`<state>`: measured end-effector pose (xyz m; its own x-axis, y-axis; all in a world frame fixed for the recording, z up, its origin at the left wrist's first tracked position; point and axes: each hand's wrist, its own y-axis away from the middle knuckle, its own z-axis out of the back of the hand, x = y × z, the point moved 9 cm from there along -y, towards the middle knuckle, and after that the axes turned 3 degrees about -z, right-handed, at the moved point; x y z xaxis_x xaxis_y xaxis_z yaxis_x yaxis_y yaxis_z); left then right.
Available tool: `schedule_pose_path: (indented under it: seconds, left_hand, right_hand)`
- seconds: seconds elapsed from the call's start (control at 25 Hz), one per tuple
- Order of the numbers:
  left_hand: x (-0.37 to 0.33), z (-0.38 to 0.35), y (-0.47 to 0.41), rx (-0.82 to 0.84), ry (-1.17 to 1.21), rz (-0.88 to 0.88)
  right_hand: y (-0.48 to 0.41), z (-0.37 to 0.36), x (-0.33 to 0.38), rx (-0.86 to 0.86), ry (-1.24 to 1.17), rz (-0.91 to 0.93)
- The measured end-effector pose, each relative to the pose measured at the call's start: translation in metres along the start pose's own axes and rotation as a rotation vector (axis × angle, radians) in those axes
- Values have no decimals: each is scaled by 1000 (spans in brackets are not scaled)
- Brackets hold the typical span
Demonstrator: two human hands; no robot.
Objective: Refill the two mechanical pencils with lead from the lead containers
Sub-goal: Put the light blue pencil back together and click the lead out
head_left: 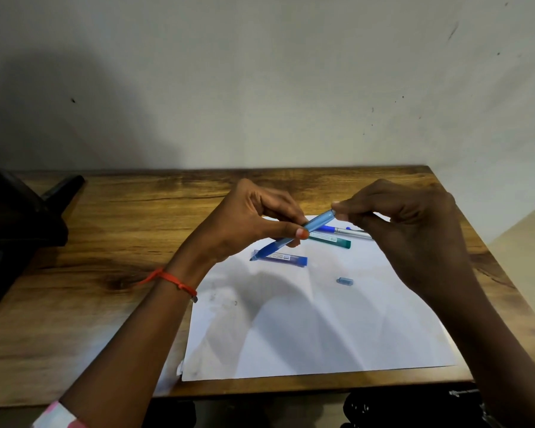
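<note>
- The left hand [254, 220] grips the light blue pencil [317, 222] at mid-barrel between thumb and fingers, tilted with its tip low and its top end raised toward the other hand, probably so lead can slide in
- The right hand [408, 230] has thumb and forefinger pinched at that raised end; whether they hold a lead is too fine to tell
- A small cap [345, 281] lies on the paper [306, 329] below the right hand, likely taken off to open the barrel
- The blue lead container [288, 259] lies just under the left hand, within easy reach
- The green lead container [334, 241] and the second pencil [349, 232] lie between the hands on the desk [105, 242], apparently waiting their turn
</note>
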<state>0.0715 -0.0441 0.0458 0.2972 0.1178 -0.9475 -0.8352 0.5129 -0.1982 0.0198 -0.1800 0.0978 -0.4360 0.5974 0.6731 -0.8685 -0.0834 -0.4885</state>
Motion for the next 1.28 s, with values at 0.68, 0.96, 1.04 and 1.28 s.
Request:
schedule_pose_path:
  seconds: [0.68,0.96,1.04,1.28]
  left_hand:
    - [-1,2,-1,-34,169,32]
    - [-3,1,-2,-42,204,14]
    - [-2,-2,-3,-37,205,17]
    - [-2,-5,-3,-37,213,12]
  right_hand:
    - [31,-62,-73,727,406,-386]
    - [-3,-2,-40,10,-780,-383]
    - [-3,1,-35,-54,-841,-340]
    - [-2,10,-33,-151,-771,-271]
